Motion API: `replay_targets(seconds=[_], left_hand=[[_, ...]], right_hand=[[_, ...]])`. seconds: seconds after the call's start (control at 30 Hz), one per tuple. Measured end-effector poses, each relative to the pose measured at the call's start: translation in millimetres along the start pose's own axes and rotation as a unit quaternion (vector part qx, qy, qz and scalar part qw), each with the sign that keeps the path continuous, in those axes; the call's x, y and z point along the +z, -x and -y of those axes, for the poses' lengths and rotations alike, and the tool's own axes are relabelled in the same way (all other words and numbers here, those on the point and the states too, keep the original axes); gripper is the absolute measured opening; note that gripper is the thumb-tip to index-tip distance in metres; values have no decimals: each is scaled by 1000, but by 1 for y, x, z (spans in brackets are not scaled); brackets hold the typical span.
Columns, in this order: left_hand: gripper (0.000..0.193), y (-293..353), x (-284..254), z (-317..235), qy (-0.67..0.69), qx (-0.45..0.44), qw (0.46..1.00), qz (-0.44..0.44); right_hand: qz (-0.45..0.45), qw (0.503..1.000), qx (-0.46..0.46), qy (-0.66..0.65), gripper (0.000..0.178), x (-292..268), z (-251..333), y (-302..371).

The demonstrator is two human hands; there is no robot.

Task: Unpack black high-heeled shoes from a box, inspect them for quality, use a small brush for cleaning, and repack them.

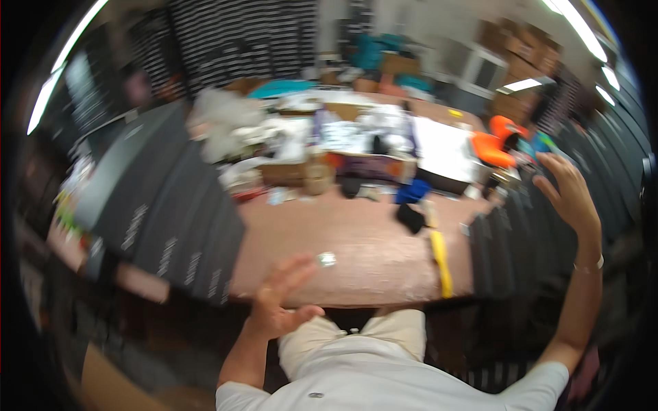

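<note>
Our left hand (282, 294) spreads empty at the near edge of the table (343, 229); our right hand (567, 190), loosely uncurled, looks empty by the dark boxes (531, 243) right of the table. These seem stiff, best held by opposite edges; the small shiny piece (327, 259) on the table seems light.

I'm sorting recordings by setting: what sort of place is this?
Probably a packing or storage workroom: dark grey boxes flank the table, an open carton holds white items, and brown cardboard boxes are piled behind.
</note>
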State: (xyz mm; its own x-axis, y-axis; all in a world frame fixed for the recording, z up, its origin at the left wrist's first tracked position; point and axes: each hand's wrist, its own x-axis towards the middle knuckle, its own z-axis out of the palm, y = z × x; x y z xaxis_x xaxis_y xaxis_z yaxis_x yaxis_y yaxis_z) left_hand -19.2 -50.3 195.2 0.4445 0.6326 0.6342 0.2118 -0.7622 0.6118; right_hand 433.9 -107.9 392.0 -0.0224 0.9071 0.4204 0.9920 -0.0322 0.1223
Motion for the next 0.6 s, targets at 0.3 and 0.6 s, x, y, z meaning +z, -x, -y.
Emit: replay_targets(seconds=[0.3,0.6], left_hand=[[63,88,-374,48,-32,-142,798,-585],[39,-18,-246,50,-20,-155,910,-383]], right_hand=[[202,821,-405,-346,74,104,304,-95],[343,373,6,-862,98,149,438,-148]])
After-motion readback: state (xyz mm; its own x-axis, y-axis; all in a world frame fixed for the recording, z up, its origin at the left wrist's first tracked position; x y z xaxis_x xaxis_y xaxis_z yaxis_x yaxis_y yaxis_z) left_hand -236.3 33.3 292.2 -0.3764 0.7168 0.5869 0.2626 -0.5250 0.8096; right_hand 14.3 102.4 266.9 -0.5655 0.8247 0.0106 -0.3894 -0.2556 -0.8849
